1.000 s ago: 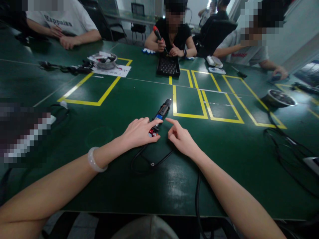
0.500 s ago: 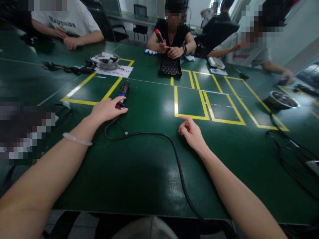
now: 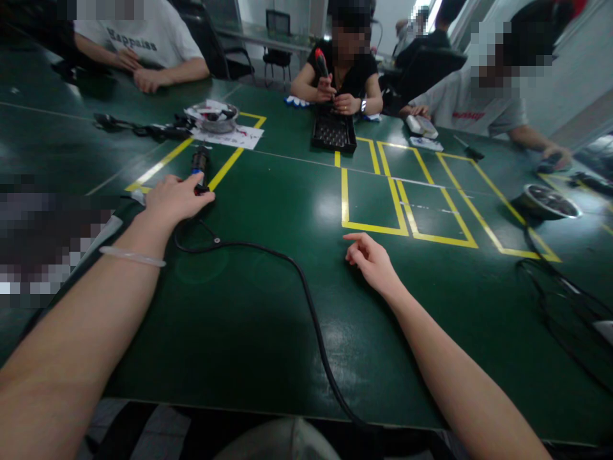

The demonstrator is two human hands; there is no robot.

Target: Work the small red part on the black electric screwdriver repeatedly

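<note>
Toward the left of the table, my left hand [image 3: 173, 202] is closed around a dark corded electric screwdriver [image 3: 200, 160] with a blue band. The tool lies low over a yellow-taped rectangle, its tip pointing away from me, and my hand hides part of its body. From it a black cord [image 3: 306, 291] curves across the table to the front edge. My right hand [image 3: 371, 257] rests near the middle with nothing in it, index finger extended and the other fingers loosely curled, just in front of another taped rectangle [image 3: 376, 229].
A clear bowl [image 3: 218, 119] of small items stands on paper [image 3: 244, 138] beyond my left hand. Across the table, a person holds a red-and-black tool over a black tray [image 3: 334, 135]. At right are a metal bowl [image 3: 550, 203] and coiled cables [image 3: 550, 287]. Two other people sit opposite.
My left hand has moved left with the electric screwdriver, onto the taped rectangle, drawing the cord along. My right hand has barely moved.
</note>
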